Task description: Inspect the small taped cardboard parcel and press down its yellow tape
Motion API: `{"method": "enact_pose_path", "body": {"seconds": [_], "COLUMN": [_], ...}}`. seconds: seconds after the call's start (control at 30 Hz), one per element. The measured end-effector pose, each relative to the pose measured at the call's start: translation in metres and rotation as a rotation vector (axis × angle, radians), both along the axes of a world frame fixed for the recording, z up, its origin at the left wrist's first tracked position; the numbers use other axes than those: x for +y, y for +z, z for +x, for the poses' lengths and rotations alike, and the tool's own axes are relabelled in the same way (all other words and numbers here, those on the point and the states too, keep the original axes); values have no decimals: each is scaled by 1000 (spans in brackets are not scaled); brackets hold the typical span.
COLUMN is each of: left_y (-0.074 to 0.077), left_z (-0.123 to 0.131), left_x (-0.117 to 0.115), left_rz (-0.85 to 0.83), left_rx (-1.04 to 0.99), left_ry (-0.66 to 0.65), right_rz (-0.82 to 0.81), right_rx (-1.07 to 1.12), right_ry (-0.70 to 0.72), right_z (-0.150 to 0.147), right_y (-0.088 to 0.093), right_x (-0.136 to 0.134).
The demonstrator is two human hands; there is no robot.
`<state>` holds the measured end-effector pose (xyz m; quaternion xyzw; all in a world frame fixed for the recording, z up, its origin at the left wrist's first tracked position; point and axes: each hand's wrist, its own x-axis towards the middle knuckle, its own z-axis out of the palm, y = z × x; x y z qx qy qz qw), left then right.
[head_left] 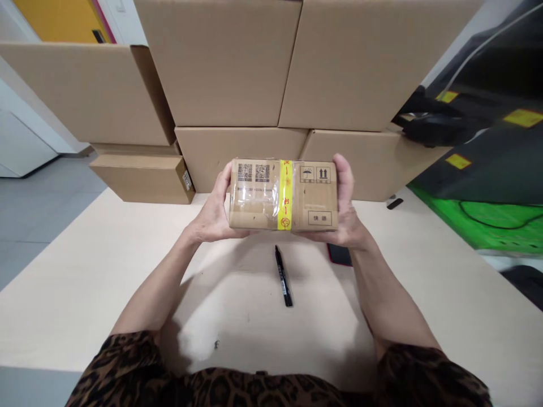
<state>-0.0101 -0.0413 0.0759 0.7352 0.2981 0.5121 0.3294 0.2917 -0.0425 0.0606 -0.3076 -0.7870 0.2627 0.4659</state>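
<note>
Though wide apart, fingers (344, 174) around box (284, 195)

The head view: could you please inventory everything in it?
taped box: one, brown with yellow tape, picture centre
table: one, pale, lower half
marker: one, black, on the table
flat object: one, dark with red edge, right of marker, partly hidden
cartons: at least six, brown, far table edge
small object: one, black, table's far right
dark panel: one, yellow labels, upper right
equipment: unclear count, black, upper right
green surface: one, right
yellow panel: one, upper left
floor: one, grey, left
sleeves: two, leopard print, lower corners
left hand: one, bare, box's left end
right hand: one, bare, box's right end
</note>
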Motion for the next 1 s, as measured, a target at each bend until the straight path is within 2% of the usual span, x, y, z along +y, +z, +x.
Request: {"method": "enact_pose_path", "body": {"seconds": [0.07,0.2,0.3,0.4,0.57,0.67,0.77,0.83,0.93,1.0], "left_y": [-2,-3,-2,-1,-4,-3,3,8,13,15], "left_z": [0,-4,-7,-6,12,15,0,-17,-36,-40], "left_x": [1,2,1,-2,-14,-16,-11,-5,2,3], "left_rz": [83,200,291,380,539,513,434,390,328,339], "left_rx": [54,177,284,417,596,646,671,671,705,709], "left_ry": [19,108,210,248,203,163,127,150,167,162], "right_rz": [35,284,432,497,406,349,274,248,271,295], "right_rx": [-70,-189,-336,-417,-407,-340,-234,-131,-10,1], "right_ry": [-28,-99,-109,-88,-2,16,-8,-11,50,103], "right_z": [2,3,-2,-11,-24,-23,-13,-4,7,10], "right_y": [2,7,7,4,-3,-4,-4,-2,-1,-1], "right_x": [1,2,0,-3,-8,-9,-8,-5,4,10]}}
